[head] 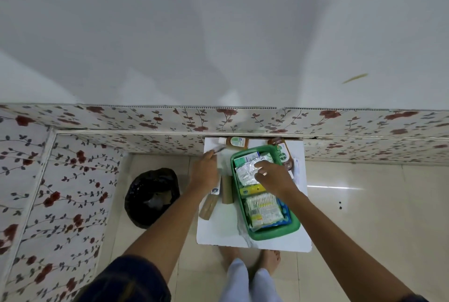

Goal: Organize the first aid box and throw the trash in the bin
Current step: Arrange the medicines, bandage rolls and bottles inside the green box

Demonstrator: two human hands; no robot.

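A green first aid box (274,232) lies on a small white table (218,229). Inside it are silver foil packets (244,173), a yellow item (252,189) and a pack of cotton swabs (263,209). My right hand (272,175) rests on the foil packets inside the box, fingers bent on them. At the table's far left, my left hand (205,170) is closed on a thin silvery item (218,149). A bin with a black bag (151,197) stands on the floor left of the table.
Two brown antiseptic bottles (234,142) (283,153) lie at the table's far edge by the wall. Two brown rolls (227,190) (208,207) lie left of the box. White papers (297,170) sit right of the box. Floral panels line the wall; my feet (250,256) are below the table.
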